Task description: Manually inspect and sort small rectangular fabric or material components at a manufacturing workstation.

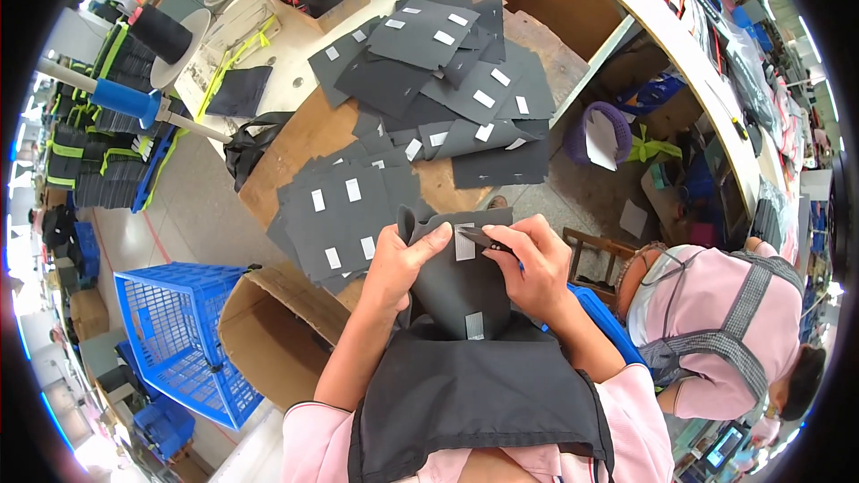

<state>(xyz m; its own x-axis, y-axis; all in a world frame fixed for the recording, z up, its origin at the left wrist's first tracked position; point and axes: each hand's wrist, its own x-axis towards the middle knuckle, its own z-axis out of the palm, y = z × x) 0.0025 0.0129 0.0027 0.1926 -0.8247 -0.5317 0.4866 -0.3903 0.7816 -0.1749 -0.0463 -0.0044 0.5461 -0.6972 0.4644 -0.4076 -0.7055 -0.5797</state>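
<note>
At the table's near edge [268, 181], the left hand [398, 264] grips a dark fabric piece [452, 291]; the right hand [537, 264] pinches small scissors [488, 240] at its white label [464, 243]. Labelled fabric stacks [344, 206] crowd the surface just beyond.

The dark grey fabric piece [452, 282] held in the left hand [400, 261] and the right hand [535, 266] looks like a matt, smooth synthetic cloth with small pale tape-like labels, and the cut pieces [344, 210] stacked on the table look the same. The worktable top [309, 130] is brown wood or board, dull and a little rough. The blue crate [179, 331] is glossy plastic mesh, and the box [268, 317] beside it is plain brown cardboard.
</note>
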